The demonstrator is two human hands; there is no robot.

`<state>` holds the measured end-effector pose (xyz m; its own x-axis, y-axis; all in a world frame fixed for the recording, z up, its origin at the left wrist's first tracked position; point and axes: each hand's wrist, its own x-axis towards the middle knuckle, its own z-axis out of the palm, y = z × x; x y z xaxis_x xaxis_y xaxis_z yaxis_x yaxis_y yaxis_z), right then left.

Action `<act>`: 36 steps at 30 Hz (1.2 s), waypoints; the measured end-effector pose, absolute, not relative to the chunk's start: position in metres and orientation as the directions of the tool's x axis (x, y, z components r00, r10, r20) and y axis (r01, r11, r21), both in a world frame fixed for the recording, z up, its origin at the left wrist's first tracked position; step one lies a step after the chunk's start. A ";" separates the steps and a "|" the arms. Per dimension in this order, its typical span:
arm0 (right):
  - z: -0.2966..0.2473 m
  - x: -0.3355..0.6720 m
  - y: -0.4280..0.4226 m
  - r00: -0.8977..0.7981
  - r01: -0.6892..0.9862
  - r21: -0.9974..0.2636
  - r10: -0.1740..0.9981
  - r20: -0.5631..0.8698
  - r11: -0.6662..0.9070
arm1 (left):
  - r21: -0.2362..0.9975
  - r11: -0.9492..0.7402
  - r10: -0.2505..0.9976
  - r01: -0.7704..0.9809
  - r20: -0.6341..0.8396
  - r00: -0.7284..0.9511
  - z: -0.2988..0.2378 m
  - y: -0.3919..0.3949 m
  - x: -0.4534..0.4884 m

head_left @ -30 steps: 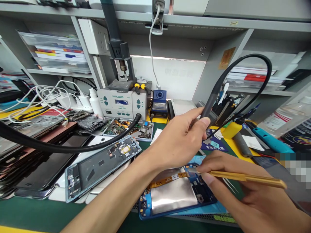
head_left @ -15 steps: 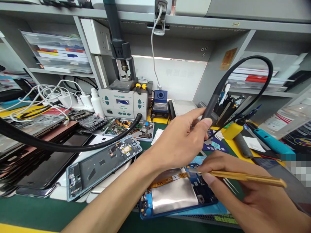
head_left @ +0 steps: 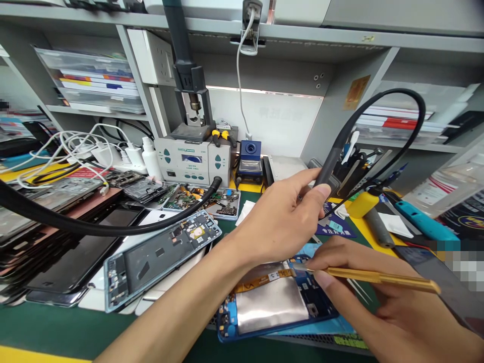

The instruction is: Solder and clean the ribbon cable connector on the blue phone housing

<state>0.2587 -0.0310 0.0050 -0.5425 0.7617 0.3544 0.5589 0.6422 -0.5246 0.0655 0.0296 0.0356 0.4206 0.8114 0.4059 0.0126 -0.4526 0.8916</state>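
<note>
My left hand [head_left: 289, 214] is closed around a black corded handle [head_left: 329, 174], its lower end hidden behind my fingers. Pinched in my right hand [head_left: 363, 282] is a slim gold-handled knife [head_left: 381, 278]. Its thin flat blade meets the upper part of an opened blue phone [head_left: 321, 307], near the end of an orange flex cable [head_left: 260, 282]. The phone's silver battery [head_left: 272, 307] is exposed, and my left wrist covers part of its top edge. Two thin pale prongs [head_left: 360, 291] show beside my right hand; what they belong to is hidden.
A hot air station [head_left: 189, 164] stands at the back, its black hose [head_left: 113, 229] arching across the left. A grey-blue phone frame [head_left: 162, 259] and stacked phones [head_left: 83, 252] lie left. A yellow bottle [head_left: 363, 202] and a teal-handled tool [head_left: 427, 219] sit right.
The view has shifted very slightly. The rear end of the gold-handled knife has dipped a little and moved slightly left; both hands otherwise keep their places.
</note>
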 end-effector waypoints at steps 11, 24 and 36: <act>0.007 0.259 -0.031 -0.564 0.540 -0.481 0.722 0.401 0.690 | 0.897 -0.442 0.833 0.008 0.407 0.376 0.033 0.032 0.068; 0.006 0.256 -0.033 -0.480 0.588 -0.531 0.792 0.378 0.610 | 0.940 -0.340 0.895 -0.031 0.334 0.295 0.028 0.030 0.076; -0.001 0.260 -0.028 -0.446 0.626 -0.444 0.761 0.471 0.641 | 0.919 -0.392 0.884 0.032 0.367 0.291 0.028 0.025 0.076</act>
<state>0.2597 -0.0275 -0.0012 -0.4456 0.7612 0.4711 0.6255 0.6413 -0.4444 0.0757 0.0253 0.0281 0.2911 0.8836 0.3668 0.0318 -0.3922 0.9194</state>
